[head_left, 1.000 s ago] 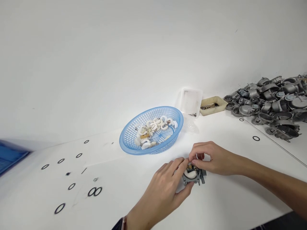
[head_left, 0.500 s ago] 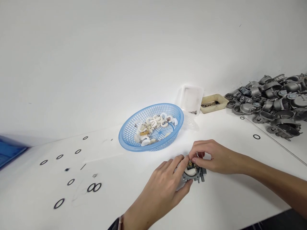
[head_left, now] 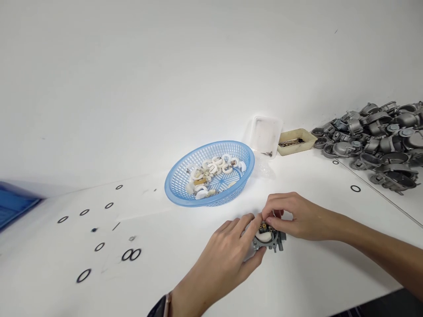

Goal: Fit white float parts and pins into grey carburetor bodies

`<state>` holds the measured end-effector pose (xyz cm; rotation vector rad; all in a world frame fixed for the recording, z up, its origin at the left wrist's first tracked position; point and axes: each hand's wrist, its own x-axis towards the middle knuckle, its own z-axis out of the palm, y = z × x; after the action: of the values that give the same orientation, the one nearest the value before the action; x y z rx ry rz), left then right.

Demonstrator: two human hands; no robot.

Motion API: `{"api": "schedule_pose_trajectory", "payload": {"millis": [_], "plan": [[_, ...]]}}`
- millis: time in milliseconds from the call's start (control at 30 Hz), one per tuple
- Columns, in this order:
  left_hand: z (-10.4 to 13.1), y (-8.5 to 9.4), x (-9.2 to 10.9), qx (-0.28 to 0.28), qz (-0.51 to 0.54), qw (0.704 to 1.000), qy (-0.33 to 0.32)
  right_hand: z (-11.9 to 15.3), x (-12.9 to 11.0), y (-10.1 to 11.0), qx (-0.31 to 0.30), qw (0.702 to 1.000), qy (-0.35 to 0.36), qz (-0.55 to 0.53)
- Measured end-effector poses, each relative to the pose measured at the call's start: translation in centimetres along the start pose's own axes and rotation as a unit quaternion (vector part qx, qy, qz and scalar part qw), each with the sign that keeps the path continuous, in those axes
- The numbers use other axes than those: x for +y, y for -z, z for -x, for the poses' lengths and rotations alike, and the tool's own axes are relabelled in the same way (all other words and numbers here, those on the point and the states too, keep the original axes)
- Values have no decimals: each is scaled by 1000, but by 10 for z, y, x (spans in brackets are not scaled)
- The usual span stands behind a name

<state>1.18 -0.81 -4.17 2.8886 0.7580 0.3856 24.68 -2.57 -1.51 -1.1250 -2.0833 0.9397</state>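
A grey metal carburetor body [head_left: 278,243] lies on the white table with its open side up. Inside it show a white curved float [head_left: 264,237] and small brass jets [head_left: 264,226]. My left hand [head_left: 231,246] wraps round its left side, thumb at the near edge and fingers over the far edge. At the far rim, my right hand [head_left: 292,216] pinches with thumb and fingertips just above the brass jets. Whatever sits between those fingertips is too small or hidden to make out.
Beyond my hands stands a blue basket [head_left: 168,189] of white floats. Behind it are a white tray [head_left: 266,134] and a cream tray [head_left: 297,149] of small parts. Grey metal bowls [head_left: 380,145] pile up at right. Several black rings [head_left: 83,275] lie at left; a blue bin [head_left: 16,204] is beyond.
The whole view has shifted very slightly. Both hands keep the same hold at the carburetor body, and nothing has been picked up or let go.
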Motion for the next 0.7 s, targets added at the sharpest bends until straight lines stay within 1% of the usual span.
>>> {"api": "schedule_pose_trajectory", "payload": {"millis": [300, 533, 700], "plan": [[1, -2, -2, 9, 1, 1000, -1, -1, 1, 0, 1, 1000, 5, 7], [1, -1, -1, 16, 6, 1000, -1, 0, -1, 0, 1, 1000, 5, 11], [1, -1, -1, 10, 4, 1000, 1, 0, -2, 0, -1, 1000, 3, 10]]}}
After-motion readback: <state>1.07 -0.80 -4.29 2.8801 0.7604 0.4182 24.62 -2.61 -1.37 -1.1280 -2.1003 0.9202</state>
